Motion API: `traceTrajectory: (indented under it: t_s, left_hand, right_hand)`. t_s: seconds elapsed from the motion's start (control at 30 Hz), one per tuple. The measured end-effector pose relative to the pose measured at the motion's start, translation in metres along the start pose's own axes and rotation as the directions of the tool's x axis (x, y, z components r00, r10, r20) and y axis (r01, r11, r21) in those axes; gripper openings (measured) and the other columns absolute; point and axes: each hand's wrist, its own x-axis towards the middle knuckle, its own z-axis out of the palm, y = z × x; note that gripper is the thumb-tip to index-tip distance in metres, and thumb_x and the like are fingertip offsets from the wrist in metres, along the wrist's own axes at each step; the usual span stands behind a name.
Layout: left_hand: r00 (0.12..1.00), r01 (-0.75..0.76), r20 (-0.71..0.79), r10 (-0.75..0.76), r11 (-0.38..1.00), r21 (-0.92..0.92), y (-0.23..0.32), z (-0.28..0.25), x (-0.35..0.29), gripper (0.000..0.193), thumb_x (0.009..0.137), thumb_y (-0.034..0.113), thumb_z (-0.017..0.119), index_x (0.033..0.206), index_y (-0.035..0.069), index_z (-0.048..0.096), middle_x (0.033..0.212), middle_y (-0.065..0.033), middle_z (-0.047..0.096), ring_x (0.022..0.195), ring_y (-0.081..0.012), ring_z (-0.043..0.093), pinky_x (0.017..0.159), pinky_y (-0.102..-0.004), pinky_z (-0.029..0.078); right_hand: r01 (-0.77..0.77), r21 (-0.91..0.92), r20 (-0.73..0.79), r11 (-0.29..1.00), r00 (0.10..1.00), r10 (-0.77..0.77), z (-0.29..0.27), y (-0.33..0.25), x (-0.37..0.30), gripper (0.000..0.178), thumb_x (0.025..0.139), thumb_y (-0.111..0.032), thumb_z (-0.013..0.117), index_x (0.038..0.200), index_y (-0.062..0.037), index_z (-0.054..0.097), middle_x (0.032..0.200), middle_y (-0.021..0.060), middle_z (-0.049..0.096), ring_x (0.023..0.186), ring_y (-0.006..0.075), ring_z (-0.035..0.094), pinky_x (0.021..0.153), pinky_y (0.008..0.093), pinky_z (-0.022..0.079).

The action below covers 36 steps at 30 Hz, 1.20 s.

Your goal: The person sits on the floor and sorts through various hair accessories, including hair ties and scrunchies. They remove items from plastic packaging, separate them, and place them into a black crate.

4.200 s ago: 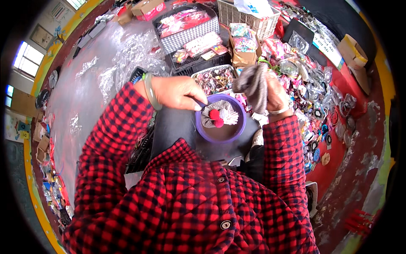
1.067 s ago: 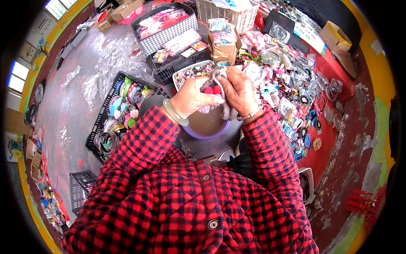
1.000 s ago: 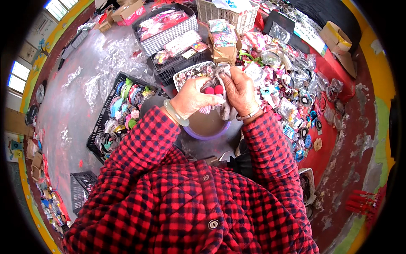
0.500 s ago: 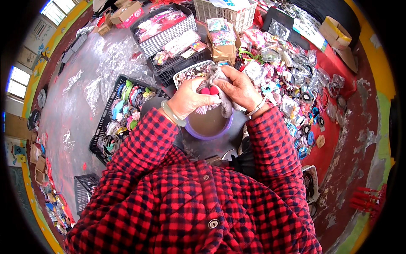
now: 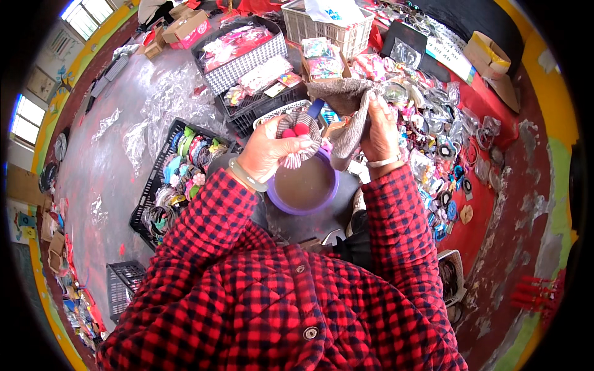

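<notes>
My left hand (image 5: 265, 151) is closed on a round, striped fabric piece (image 5: 302, 156) with a red heart-like shape on it. A blue strip (image 5: 316, 108) sticks up behind this piece; whether it is joined to it I cannot tell. From my right hand (image 5: 380, 131), pinched between thumb and fingers, hangs a grey-brown cloth (image 5: 350, 137), spread out toward the striped piece. Below both hands stands a purple basin (image 5: 302, 212) of murky brownish water. Behind the cloth, a small white basket (image 5: 281, 112) is partly hidden.
A black crate (image 5: 148, 201) of colourful hair bands stands at the left. Packaged goods fill a grey patterned crate (image 5: 244, 62) ahead. Hair accessories (image 5: 442, 142) lie heaped at the right on red sheeting. Clear plastic film (image 5: 164, 93) covers part of the floor.
The grey-brown cloth, bunched against the striped piece before, is now drawn away to the right by my right hand and hangs open. My left hand still holds the striped piece.
</notes>
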Motion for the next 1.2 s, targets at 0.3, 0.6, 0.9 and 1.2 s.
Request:
traceTrajectory:
  t_s: [0.3,0.6,0.9,1.2]
  left_hand:
    - [0.998,-0.060,0.031,0.060,0.998,0.016,0.000,0.006,0.002,0.048,0.075,-0.008,0.059,0.120,-0.003,0.042,0.105,-0.0086,0.056,0.092,-0.0171,0.058,0.083,-0.0305,0.048]
    - [0.996,-0.080,0.045,0.074,0.985,0.151,-0.012,0.023,0.000,0.045,0.073,-0.004,0.066,0.114,-0.003,0.048,0.098,-0.0038,0.057,0.086,-0.0080,0.055,0.075,-0.0230,0.047]
    - [1.000,0.014,0.027,-0.016,0.997,0.072,-0.017,0.027,-0.003,0.048,0.074,-0.002,0.065,0.117,-0.002,0.046,0.090,-0.0026,0.056,0.080,-0.0097,0.057,0.069,-0.0229,0.048]
    - [0.978,0.170,0.106,-0.178,0.983,0.073,0.002,0.005,-0.021,0.050,0.071,-0.007,0.065,0.117,0.000,0.046,0.088,-0.0076,0.061,0.070,-0.0139,0.062,0.056,-0.0220,0.048]
  right_hand:
    - [0.536,-0.609,0.632,0.584,0.773,-0.050,0.023,0.017,-0.017,0.037,0.082,-0.002,0.049,0.119,0.0013,0.047,0.131,0.0162,0.041,0.125,0.0307,0.034,0.102,0.0371,0.027]
    - [0.392,-0.662,0.328,0.639,0.918,-0.223,0.025,0.028,-0.026,0.025,0.077,-0.001,0.050,0.102,-0.0002,0.053,0.095,0.0118,0.055,0.089,0.0219,0.055,0.080,0.0300,0.043]
    - [0.313,-0.563,0.302,0.765,0.939,-0.163,0.011,0.026,-0.009,0.018,0.084,-0.010,0.053,0.099,-0.0012,0.057,0.090,0.0117,0.060,0.084,0.0222,0.057,0.076,0.0329,0.045]
    - [0.291,-0.714,0.307,0.637,0.948,-0.089,0.013,0.001,-0.018,0.026,0.089,-0.021,0.049,0.073,-0.0006,0.054,0.060,0.0047,0.048,0.058,0.0121,0.045,0.055,0.0301,0.039]
